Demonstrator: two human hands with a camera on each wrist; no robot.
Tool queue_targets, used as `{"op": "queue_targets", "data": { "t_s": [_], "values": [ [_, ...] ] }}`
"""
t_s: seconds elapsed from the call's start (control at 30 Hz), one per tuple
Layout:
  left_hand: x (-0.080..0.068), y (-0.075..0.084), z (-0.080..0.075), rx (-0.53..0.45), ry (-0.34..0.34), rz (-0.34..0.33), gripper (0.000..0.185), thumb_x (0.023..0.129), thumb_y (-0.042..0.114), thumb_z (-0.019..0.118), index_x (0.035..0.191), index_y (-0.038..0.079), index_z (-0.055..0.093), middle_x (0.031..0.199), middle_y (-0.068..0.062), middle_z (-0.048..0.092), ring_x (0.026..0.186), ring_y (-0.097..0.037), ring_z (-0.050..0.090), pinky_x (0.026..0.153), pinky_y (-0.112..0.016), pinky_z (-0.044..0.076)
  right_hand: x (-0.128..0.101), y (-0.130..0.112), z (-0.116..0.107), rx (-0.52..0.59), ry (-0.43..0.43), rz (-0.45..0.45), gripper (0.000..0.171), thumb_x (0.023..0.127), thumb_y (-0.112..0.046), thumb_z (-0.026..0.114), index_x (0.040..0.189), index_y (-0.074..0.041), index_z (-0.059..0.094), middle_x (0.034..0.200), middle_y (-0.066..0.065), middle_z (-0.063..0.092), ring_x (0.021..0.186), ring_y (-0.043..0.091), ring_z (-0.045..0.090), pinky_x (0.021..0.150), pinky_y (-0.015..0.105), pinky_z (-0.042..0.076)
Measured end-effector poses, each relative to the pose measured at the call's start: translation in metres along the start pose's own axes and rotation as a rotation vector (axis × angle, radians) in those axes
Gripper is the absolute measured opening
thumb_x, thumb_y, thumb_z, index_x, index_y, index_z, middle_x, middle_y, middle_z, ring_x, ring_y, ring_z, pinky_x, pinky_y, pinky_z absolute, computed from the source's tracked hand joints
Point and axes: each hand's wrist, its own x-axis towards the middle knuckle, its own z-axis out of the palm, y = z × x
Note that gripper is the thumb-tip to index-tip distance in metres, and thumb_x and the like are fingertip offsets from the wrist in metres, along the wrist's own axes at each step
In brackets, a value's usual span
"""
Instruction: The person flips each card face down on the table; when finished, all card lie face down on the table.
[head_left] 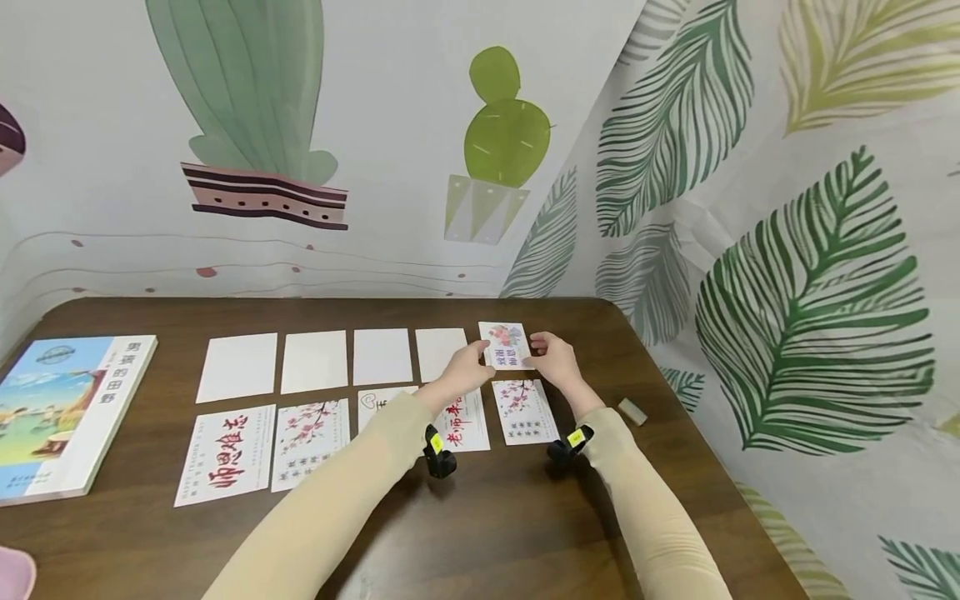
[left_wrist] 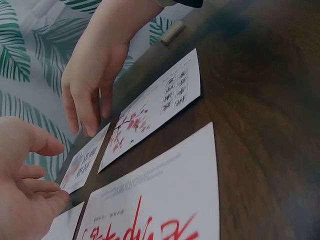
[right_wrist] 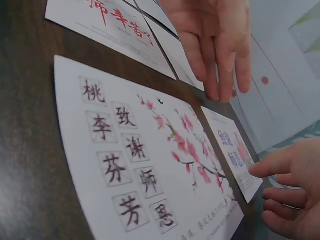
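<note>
The flower card (head_left: 506, 345) lies flat at the far right end of the far row, long axis running near to far, with bare table (head_left: 600, 333) to its right. Left hand (head_left: 467, 367) and right hand (head_left: 553, 357) flank it, relaxed fingers touching its edges.

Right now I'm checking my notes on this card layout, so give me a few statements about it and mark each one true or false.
1. Both hands are at the flower card in the far row. True.
2. The book lies at the table's right end. False: it lies at the left end.
3. The far row has four blank white cards. True.
4. The right hand lifts the eraser. False: the eraser lies alone on the table.
5. The left hand is balled into a fist. False: its fingers are extended.
</note>
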Motion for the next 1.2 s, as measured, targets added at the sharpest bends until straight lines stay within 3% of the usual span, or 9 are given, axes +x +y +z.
{"op": "queue_targets", "data": {
  "t_s": [0.07,0.13,0.2,0.3,0.43,0.53,0.6,0.67,1.2],
  "values": [
    [0.002,0.001,0.003,0.015,-0.016,-0.011,0.065,0.091,0.006,0.057,0.151,0.0,0.032,0.154,-0.02,0.037,0.101,-0.027,0.063,0.108,-0.04,0.042,-0.001,0.001,0.001,0.005,-0.018,0.007,0.05,0.085,-0.008,0.07,0.131,0.003,0.056,0.129,0.022,0.062,0.116,0.035,0.059,0.098,0.045,0.05],
    [0.005,0.002,0.006,0.023,-0.029,-0.022,0.067,0.09,0.006,0.057,0.151,0.0,0.031,0.153,-0.02,0.038,0.064,-0.018,0.053,0.091,-0.037,0.049,-0.002,0.001,0.002,0.004,-0.031,0.012,0.052,0.086,-0.009,0.07,0.134,0.003,0.054,0.132,0.022,0.06,0.119,0.035,0.058,0.099,0.046,0.049],
    [0.006,0.004,0.007,0.03,-0.04,-0.035,0.068,0.089,0.006,0.057,0.151,-0.001,0.031,0.153,-0.02,0.039,0.052,-0.012,0.032,0.077,-0.032,0.046,-0.002,0.001,0.004,-0.003,-0.039,0.006,0.052,0.087,-0.01,0.069,0.136,0.002,0.053,0.134,0.022,0.059,0.12,0.035,0.057,0.099,0.046,0.049],
    [0.008,0.004,0.01,0.056,-0.046,-0.05,0.068,0.089,0.006,0.057,0.151,-0.002,0.03,0.15,-0.022,0.043,0.051,-0.009,0.033,0.068,-0.027,0.041,-0.004,-0.001,0.006,-0.016,-0.045,-0.01,0.053,0.088,-0.011,0.069,0.137,0.001,0.052,0.136,0.021,0.058,0.123,0.036,0.056,0.1,0.047,0.048],
    [0.01,0.004,0.012,0.171,-0.089,-0.044,0.065,0.095,0.011,0.056,0.151,-0.003,0.028,0.13,-0.027,0.058,0.058,-0.015,0.041,0.066,-0.028,0.043,-0.006,-0.003,0.007,-0.026,-0.042,-0.024,0.054,0.087,-0.011,0.069,0.137,0.001,0.052,0.136,0.022,0.057,0.125,0.036,0.055,0.101,0.048,0.047],
    [0.011,0.006,0.013,0.271,-0.131,-0.016,0.061,0.099,0.015,0.053,0.151,-0.005,0.027,0.135,-0.027,0.055,0.094,-0.024,0.063,0.09,-0.034,0.052,-0.007,-0.003,0.007,-0.046,-0.037,-0.034,0.054,0.087,-0.011,0.069,0.137,0.002,0.052,0.136,0.022,0.057,0.125,0.036,0.055,0.102,0.048,0.047],
    [0.01,0.009,0.013,0.317,-0.145,0.004,0.06,0.1,0.017,0.052,0.149,-0.008,0.028,0.148,-0.025,0.043,0.13,-0.031,0.051,0.11,-0.039,0.041,-0.007,-0.003,0.007,-0.057,-0.038,-0.039,0.055,0.087,-0.011,0.068,0.138,0.002,0.051,0.136,0.023,0.057,0.125,0.037,0.055,0.102,0.048,0.047],
    [0.01,0.011,0.013,0.344,-0.163,0.016,0.059,0.101,0.017,0.05,0.149,-0.01,0.028,0.154,-0.026,0.033,0.144,-0.036,0.031,0.118,-0.042,0.03,-0.007,-0.002,0.007,-0.059,-0.04,-0.041,0.054,0.087,-0.011,0.068,0.138,0.002,0.051,0.136,0.023,0.057,0.125,0.037,0.055,0.102,0.048,0.046],
    [0.009,0.01,0.01,0.369,-0.197,0.028,0.063,0.098,0.014,0.051,0.149,-0.01,0.025,0.155,-0.028,0.028,0.146,-0.037,0.026,0.121,-0.043,0.023,0.004,-0.002,0.002,0.196,-0.022,0.076,0.05,0.086,-0.002,0.067,0.132,0.004,0.051,0.13,0.024,0.058,0.118,0.037,0.059,0.096,0.044,0.052]
  ]
}}
